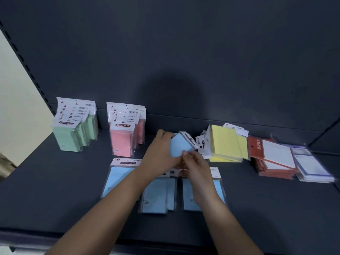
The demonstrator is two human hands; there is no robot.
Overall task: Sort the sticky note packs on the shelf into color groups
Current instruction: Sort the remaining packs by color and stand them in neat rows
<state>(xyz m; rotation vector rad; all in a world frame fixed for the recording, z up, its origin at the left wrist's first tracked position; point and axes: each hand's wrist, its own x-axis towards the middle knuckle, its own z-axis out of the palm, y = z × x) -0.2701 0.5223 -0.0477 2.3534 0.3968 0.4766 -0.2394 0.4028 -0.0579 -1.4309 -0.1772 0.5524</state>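
A light blue sticky note pack in clear plastic [179, 145] is held up in the air over the middle of the dark grey shelf [55, 190]. The left hand [160, 151] wraps its fingers round the pack's left side. The right hand [197, 166] pinches its lower corner, so both hands are closed on it. Just below this pack, three flat blue packs [158, 195] lie side by side. Left of it and further back, the pink packs [122, 142] stand in a neat row. Further left, the green packs [68, 138] stand the same way. Right of it, the yellow packs [223, 142] lie in a messy heap. Far right are red and white pads [274, 159] and white pads with blue edges [311, 168]. I think green and pink are done, blue is nearly done, and yellow needs tidying.
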